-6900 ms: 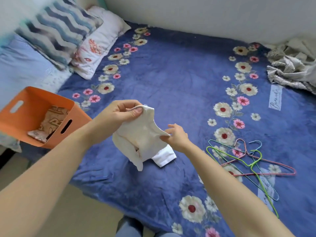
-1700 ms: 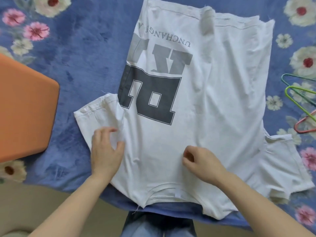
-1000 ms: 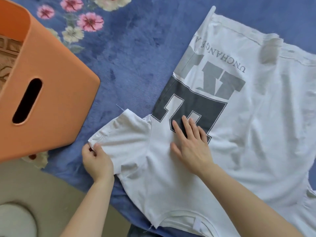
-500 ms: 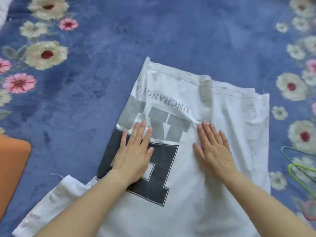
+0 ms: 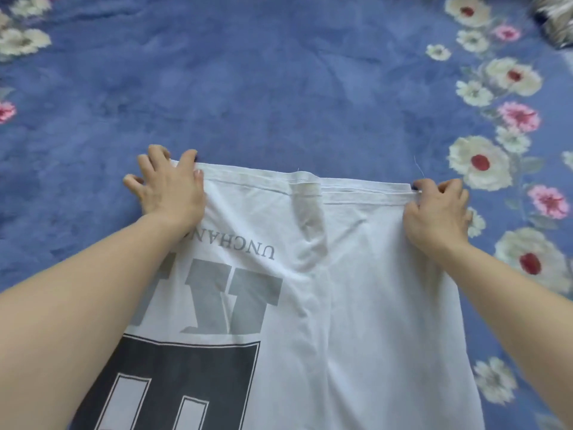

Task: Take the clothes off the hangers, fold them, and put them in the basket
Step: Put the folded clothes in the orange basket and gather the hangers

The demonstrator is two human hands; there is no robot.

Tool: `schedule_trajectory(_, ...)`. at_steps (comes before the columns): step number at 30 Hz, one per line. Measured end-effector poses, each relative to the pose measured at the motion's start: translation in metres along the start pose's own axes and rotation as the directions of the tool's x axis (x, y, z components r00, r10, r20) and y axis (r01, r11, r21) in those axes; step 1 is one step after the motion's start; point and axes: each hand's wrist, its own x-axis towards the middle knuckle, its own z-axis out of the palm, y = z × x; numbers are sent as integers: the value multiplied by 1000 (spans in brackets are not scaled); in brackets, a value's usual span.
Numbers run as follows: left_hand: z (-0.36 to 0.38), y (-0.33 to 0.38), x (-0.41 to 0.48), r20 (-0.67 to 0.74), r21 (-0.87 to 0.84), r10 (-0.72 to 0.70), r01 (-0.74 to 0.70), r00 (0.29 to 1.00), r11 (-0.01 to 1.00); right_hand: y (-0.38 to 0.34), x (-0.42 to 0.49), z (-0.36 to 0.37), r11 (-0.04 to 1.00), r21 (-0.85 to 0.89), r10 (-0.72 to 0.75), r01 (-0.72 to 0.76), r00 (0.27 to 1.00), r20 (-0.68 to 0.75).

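A white T-shirt with a grey and black print lies flat on the blue flowered bedspread, hem edge away from me. My left hand grips the far left corner of the hem, fingers curled over the edge. At the far right corner, my right hand pinches the hem. The basket and the hangers are out of view.
A striped crumpled cloth shows at the top right corner. Flower patterns run down the right side and the left edge of the bedspread. Bare blue bedspread stretches beyond the shirt's hem.
Both hands moved from pressing flat on the shirt's middle up to the hem, one to each far corner, and now hold it. The view has shifted forward; basket and hangers left the frame.
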Motion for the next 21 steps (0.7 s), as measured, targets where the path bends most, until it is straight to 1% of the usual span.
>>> schedule_trajectory(2, 0, -3, 9, 16, -1, -17, 17, 1000, 1000, 4, 8, -3, 998, -7, 67, -67, 997, -32)
schedule_trajectory(3, -2, -7, 12, 45, 10, -11, 10, 999, 1000, 6, 11, -4, 996, -12, 84, -84, 996, -32)
schedule_trajectory(6, -8, -23, 18, 120, 21, 82, -85, 989, 996, 14, 15, -8, 995, -36, 93, -93, 996, 10)
schedule_trajectory(8, -13, -32, 22, 117, -3, 130, -130, 985, 991, 19, 18, -11, 995, -22, 103, -102, 994, 29)
schedule_trajectory(9, -16, -35, 24, 96, -24, 128, -127, 987, 992, 21, 20, -14, 995, -5, 103, -103, 994, 26)
schedule_trajectory(11, -23, -40, 29, 13, -112, 67, -66, 998, 992, 25, 25, -20, 992, 55, 112, -110, 993, -30)
schedule_trajectory(13, -28, -49, 34, -66, -220, -50, 34, 997, 975, 29, 32, -24, 984, 114, 145, -134, 985, -92)
schedule_trajectory(14, -29, -55, 37, -85, -253, -105, 80, 991, 964, 30, 35, -25, 981, 126, 160, -146, 982, -102)
schedule_trajectory(16, -24, -62, 39, -54, -281, -166, 145, 985, 949, 32, 39, -21, 984, 118, 143, -134, 987, -75)
schedule_trajectory(18, -16, -63, 40, 21, -354, -177, 173, 984, 919, 30, 39, -15, 985, 124, 129, -123, 991, -44)
schedule_trajectory(20, -12, -64, 43, 86, -445, -195, 213, 977, 870, 30, 39, -8, 974, 175, 154, -145, 988, -34)
schedule_trajectory(21, -11, -67, 43, 120, -479, -177, 213, 977, 852, 31, 39, -6, 968, 195, 164, -155, 986, -29)
